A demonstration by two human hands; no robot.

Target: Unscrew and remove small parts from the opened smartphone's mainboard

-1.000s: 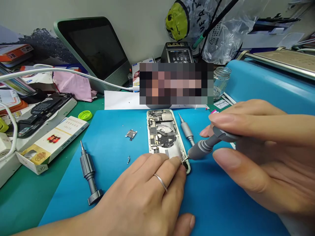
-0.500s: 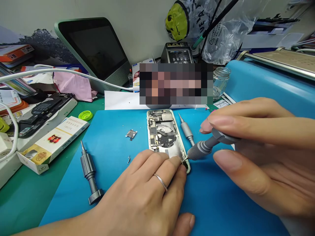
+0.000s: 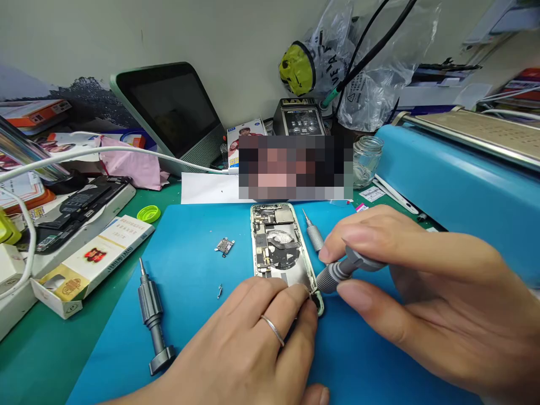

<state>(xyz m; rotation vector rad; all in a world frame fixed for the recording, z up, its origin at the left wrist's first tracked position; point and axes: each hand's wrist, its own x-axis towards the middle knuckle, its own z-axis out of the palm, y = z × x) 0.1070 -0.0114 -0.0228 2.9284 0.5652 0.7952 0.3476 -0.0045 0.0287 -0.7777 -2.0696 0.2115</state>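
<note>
An opened phone (image 3: 301,261) with bare circuitry lies on the blue mat (image 3: 194,326), its top pointing away from me. My left hand (image 3: 257,343), a ring on one finger, covers the phone's lower end with bent fingers and holds it down. In my right hand (image 3: 405,292) is a grey screwdriver (image 3: 337,275), gripped between thumb and fingers. It slants down leftward, its tip at the phone's lower right edge; the exact contact point is hard to make out. Beside the phone lies a second, slimmer screwdriver (image 3: 314,236), partly behind my right fingers.
On the mat's left lie another screwdriver (image 3: 151,309), a small metal-and-board part (image 3: 225,246) and a tiny metal piece (image 3: 219,291). Further left are a cardboard box (image 3: 93,259) and a green lid (image 3: 148,214). A glass jar (image 3: 368,160) and a blue machine (image 3: 455,174) stand at the back right.
The camera view has tilted up, so the scene sits lower. My right hand has come leftward, nearer the phone, with the screwdriver still held. My left hand stays on the phone.
</note>
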